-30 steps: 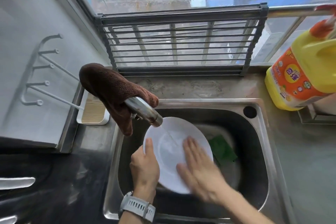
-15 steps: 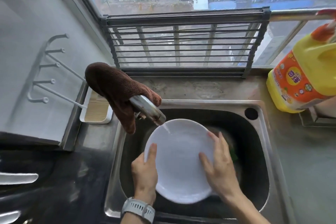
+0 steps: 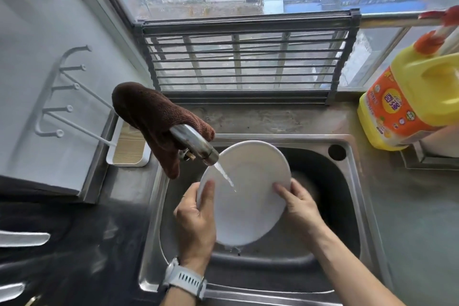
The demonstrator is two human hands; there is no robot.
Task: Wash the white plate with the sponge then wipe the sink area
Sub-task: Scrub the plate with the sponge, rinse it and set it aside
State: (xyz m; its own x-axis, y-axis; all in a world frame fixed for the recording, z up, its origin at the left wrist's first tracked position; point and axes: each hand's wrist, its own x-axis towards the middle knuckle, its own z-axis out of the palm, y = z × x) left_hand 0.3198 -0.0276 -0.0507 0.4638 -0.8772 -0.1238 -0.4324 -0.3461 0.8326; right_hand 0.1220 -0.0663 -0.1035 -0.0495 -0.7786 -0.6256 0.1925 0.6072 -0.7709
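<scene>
The white plate (image 3: 248, 189) is held tilted over the steel sink (image 3: 357, 181), under a thin stream of water from the tap (image 3: 196, 144). My left hand (image 3: 196, 216) grips the plate's left rim, thumb on its face. My right hand (image 3: 300, 206) grips the right rim, fingers curled over the edge. Water drips off the plate's lower edge. The green sponge is hidden from view behind the plate and my right hand.
A brown cloth (image 3: 154, 117) hangs over the tap. A yellow detergent jug (image 3: 412, 102) stands on the counter at the right. A grey drying rack (image 3: 243, 62) leans against the window. A white hook rail (image 3: 62, 97) and small tray (image 3: 129, 149) sit at the left.
My right hand stopped rubbing the plate's face and took hold of its right rim. The plate has been raised and tilted under the tap; the sponge is no longer visible.
</scene>
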